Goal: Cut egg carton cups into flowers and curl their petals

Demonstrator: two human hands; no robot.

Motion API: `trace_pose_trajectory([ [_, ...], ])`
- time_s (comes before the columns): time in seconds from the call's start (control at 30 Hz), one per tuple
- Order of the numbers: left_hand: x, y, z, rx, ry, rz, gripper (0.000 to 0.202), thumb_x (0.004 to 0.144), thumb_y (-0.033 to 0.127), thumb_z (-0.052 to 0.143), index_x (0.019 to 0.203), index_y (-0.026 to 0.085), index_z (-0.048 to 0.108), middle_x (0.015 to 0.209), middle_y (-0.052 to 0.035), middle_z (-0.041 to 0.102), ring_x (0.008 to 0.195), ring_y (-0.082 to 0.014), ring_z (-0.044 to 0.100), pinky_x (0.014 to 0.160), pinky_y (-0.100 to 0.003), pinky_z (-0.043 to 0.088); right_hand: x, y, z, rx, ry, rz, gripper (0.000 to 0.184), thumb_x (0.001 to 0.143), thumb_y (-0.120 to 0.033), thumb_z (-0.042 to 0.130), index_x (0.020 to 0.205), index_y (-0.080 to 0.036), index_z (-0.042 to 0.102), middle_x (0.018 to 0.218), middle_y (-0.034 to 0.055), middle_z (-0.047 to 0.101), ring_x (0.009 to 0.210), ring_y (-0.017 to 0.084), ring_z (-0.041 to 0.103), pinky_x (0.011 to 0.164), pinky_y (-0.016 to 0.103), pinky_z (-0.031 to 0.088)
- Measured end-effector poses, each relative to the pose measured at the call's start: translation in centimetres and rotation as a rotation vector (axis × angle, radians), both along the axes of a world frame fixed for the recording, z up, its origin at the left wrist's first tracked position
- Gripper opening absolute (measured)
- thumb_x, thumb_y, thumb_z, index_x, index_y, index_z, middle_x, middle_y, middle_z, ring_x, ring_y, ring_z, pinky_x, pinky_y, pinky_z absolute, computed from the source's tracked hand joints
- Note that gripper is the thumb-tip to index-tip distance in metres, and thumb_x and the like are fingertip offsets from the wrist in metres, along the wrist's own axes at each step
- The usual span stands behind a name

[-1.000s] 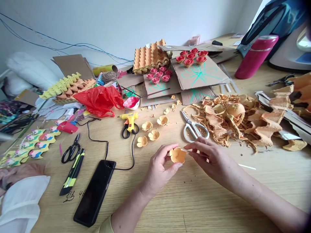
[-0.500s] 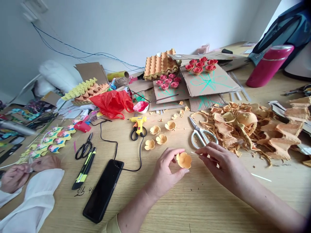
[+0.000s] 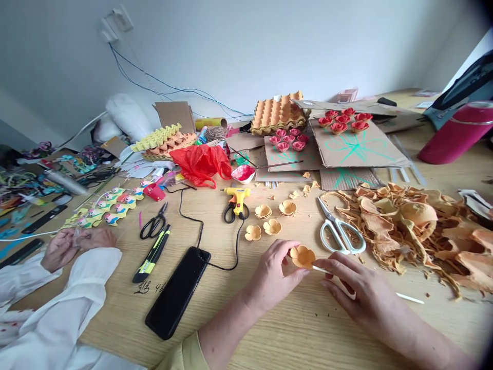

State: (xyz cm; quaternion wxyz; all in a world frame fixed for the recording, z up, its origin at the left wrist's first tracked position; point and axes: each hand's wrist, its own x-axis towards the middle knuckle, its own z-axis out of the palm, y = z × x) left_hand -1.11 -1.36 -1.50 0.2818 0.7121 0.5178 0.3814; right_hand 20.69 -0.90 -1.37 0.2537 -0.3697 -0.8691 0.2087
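Between thumb and fingers, my left hand (image 3: 275, 270) holds a small orange egg-carton flower (image 3: 302, 256), its cup facing up. My right hand (image 3: 358, 285) pinches a thin white stick (image 3: 320, 269), whose tip is at the flower's right edge; whether it touches cannot be made out. Beyond my hands lie several more petal cups, among them a single flower cup (image 3: 272, 226) and a stacked one (image 3: 288, 207). White-handled scissors (image 3: 342, 234) rest past my right hand. A yellow glue gun (image 3: 236, 199) stands behind the cups, its black cord running left.
A black phone (image 3: 179, 293) and a utility knife (image 3: 153, 253) lie left. Carton scraps (image 3: 400, 221) heap at right, near a pink bottle (image 3: 454, 133). Red flowers sit on cardboard (image 3: 362, 149) at the back. A co-worker's hands (image 3: 77, 244) are at far left.
The white stick in my right hand has come to the flower's right edge from a small distance away. My view has shifted, so everything sits further right and lower.
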Motion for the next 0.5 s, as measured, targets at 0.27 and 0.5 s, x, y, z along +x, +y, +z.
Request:
trace_pose_trajectory([
  [0.27,0.5,-0.4,0.3,-0.099,-0.145,-0.052,0.047,0.075,0.022,0.081,0.118,0.021,0.061,0.106,-0.0058,0.070,0.088,-0.0175,0.065,0.074,-0.028,0.055,-0.2,0.4,-0.7,0.225,0.009,0.015,0.026,0.100,-0.016,0.047,0.120,-0.023,0.063,0.094,0.0060,0.065,0.074,0.015,0.067,0.064,0.025,0.053],
  [0.5,0.2,-0.4,-0.1,-0.135,-0.146,0.054,0.018,0.081,0.015,0.069,0.095,0.018,0.058,0.093,-0.0038,0.064,0.072,-0.0125,0.059,0.066,-0.025,0.051,-0.6,3.6,2.4,0.295,-0.016,-0.091,0.024,0.100,-0.016,0.046,0.112,-0.024,0.066,0.094,0.0051,0.065,0.074,0.012,0.064,0.063,0.022,0.049],
])
